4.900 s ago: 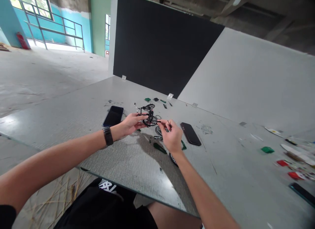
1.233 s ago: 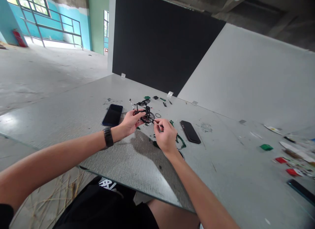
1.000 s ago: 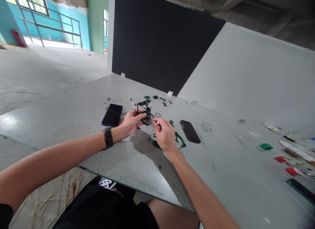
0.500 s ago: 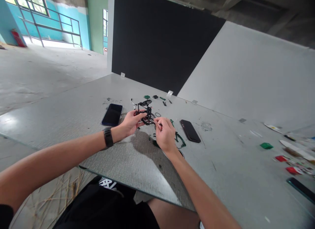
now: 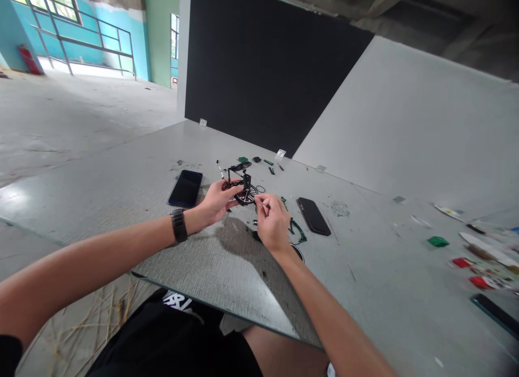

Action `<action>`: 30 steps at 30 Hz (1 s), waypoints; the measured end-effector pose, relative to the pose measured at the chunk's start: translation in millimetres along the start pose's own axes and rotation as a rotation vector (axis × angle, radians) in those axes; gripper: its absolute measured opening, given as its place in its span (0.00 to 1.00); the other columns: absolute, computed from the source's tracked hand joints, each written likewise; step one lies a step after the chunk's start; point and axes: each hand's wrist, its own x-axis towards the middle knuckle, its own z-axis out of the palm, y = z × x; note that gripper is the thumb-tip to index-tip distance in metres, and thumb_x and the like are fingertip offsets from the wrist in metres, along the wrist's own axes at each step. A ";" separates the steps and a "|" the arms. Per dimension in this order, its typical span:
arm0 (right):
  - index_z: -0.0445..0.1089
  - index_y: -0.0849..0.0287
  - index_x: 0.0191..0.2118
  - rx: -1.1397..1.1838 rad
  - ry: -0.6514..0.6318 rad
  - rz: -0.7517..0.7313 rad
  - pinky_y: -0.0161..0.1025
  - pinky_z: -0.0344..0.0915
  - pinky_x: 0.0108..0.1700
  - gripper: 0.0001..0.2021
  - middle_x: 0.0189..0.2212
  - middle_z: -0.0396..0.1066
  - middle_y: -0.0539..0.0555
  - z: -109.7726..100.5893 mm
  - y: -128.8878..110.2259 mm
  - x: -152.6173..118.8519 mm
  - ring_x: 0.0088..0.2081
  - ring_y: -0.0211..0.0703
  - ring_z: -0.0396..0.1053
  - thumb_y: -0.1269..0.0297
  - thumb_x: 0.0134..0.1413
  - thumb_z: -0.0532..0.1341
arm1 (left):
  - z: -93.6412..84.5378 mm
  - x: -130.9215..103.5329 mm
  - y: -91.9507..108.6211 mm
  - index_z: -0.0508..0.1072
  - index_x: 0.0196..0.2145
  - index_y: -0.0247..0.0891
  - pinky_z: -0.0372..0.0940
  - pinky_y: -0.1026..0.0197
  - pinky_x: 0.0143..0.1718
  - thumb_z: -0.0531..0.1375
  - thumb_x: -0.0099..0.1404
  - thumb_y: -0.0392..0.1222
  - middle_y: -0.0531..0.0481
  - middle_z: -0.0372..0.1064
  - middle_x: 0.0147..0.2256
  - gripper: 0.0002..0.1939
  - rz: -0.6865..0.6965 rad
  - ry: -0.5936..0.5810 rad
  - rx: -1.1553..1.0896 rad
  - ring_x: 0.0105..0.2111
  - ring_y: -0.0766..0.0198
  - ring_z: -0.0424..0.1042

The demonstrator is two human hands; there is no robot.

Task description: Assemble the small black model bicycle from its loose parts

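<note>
A small black model bicycle [image 5: 245, 189] is held over the table by my left hand [image 5: 218, 202], its fingers closed round the frame near the spoked wheel. My right hand [image 5: 274, 221] is pinched at the right edge of that wheel, on a thin dark tool whose tip is too small to make out. Green frame parts [image 5: 298, 232] lie just right of my right hand, partly hidden by it. Beyond the bicycle are a green piece [image 5: 242, 159] and several small dark pieces.
One phone [image 5: 185, 188] lies left of my left hand, another [image 5: 313, 216] right of my right hand. Farther right are a green piece [image 5: 438, 241], red and white items, and a dark case [image 5: 495, 315]. Black and grey panels [image 5: 267, 68] stand behind the table [image 5: 385, 279].
The bicycle has shifted very slightly to the right in view. Both hands keep nearly the same places and grips.
</note>
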 end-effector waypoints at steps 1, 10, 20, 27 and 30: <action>0.55 0.51 0.31 -0.009 0.000 0.001 0.44 0.69 0.41 0.13 0.35 0.75 0.56 0.2 -1.3 -0.2 0.38 0.46 0.72 0.67 0.70 0.54 | 0.0 0.0 -0.3 0.74 0.43 0.33 0.70 0.59 0.40 0.67 0.62 0.29 0.48 0.73 0.37 0.11 0.009 0.006 0.005 0.34 0.66 0.74; 0.53 0.51 0.31 -0.030 0.051 0.021 0.41 0.65 0.37 0.14 0.33 0.74 0.53 4.3 -2.1 -1.6 0.35 0.44 0.71 0.70 0.68 0.55 | -1.0 0.2 -4.6 0.74 0.44 0.33 0.68 0.63 0.36 0.66 0.64 0.31 0.47 0.73 0.36 0.10 -0.005 0.020 0.005 0.35 0.66 0.74; 0.54 0.51 0.30 0.000 0.024 -0.015 0.43 0.66 0.37 0.14 0.33 0.76 0.54 3.7 2.3 -1.5 0.35 0.46 0.72 0.69 0.68 0.57 | -1.0 0.1 -4.7 0.74 0.42 0.34 0.68 0.61 0.38 0.66 0.64 0.30 0.48 0.73 0.36 0.09 -0.008 0.057 0.005 0.34 0.66 0.74; 0.56 0.51 0.29 -0.011 -0.032 -0.022 0.42 0.67 0.37 0.14 0.35 0.79 0.54 0.3 1.3 -0.5 0.35 0.45 0.73 0.67 0.68 0.58 | -0.5 0.8 -4.5 0.73 0.42 0.34 0.70 0.60 0.37 0.66 0.62 0.30 0.48 0.74 0.35 0.11 0.030 0.050 0.025 0.32 0.65 0.75; 0.56 0.51 0.28 0.013 -0.041 -0.017 0.41 0.66 0.36 0.15 0.35 0.79 0.53 -1.4 1.1 0.4 0.33 0.44 0.72 0.68 0.67 0.58 | -0.2 0.6 -4.6 0.73 0.42 0.35 0.70 0.61 0.36 0.68 0.61 0.31 0.49 0.74 0.36 0.12 0.059 0.055 0.046 0.31 0.66 0.75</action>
